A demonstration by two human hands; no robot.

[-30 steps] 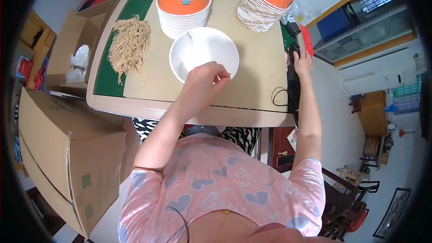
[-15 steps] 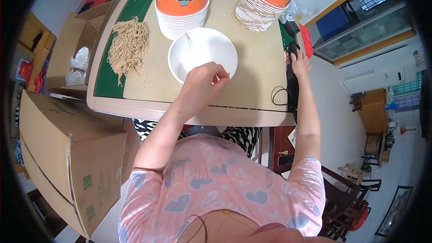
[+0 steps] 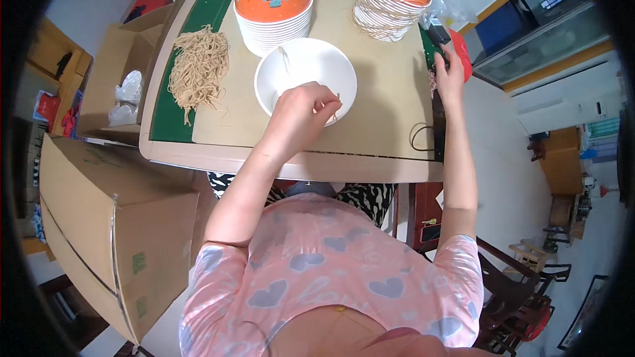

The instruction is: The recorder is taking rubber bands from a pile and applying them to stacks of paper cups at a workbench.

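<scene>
Left grip (image 3: 301, 109) pinches a twine end (image 3: 340, 100) at four o'clock on the white bucket (image 3: 334, 69), presumably so it cannot slip; the bucket stands mouth-up on the tabletop (image 3: 370, 170), likely to leave its inside reachable. Right grip (image 3: 451, 80), its closure unclear, is beside a black box (image 3: 438, 32) at two o'clock; a twine pile (image 3: 198, 69) lies handy at nine
</scene>
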